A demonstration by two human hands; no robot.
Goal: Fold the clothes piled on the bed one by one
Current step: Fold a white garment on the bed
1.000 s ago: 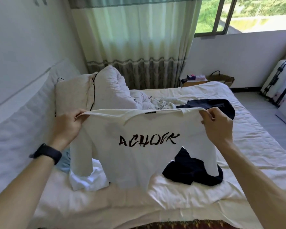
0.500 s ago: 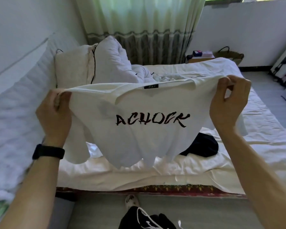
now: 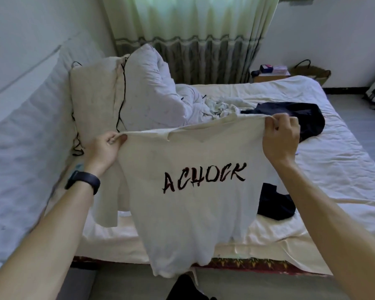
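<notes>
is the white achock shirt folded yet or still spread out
Spread, not folded: the white shirt hangs open, lettering fully visible, with the left hand and right hand pinching its shoulders above the bed.

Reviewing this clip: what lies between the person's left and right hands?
In the head view, the white T-shirt stretches between the left hand and the right hand, each pinching a shoulder; its ACHOCK print hangs midway, facing the camera.

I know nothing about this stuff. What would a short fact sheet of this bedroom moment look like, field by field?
Held item: white T-shirt, printed ACHOCK, hanging unfolded over the bed edge
Left hand: grip pinches one shoulder
Right hand: grip pinches the other shoulder
Waiting: far dark garment, near dark garment
Background: pillows
Folding: not yet begun
</notes>
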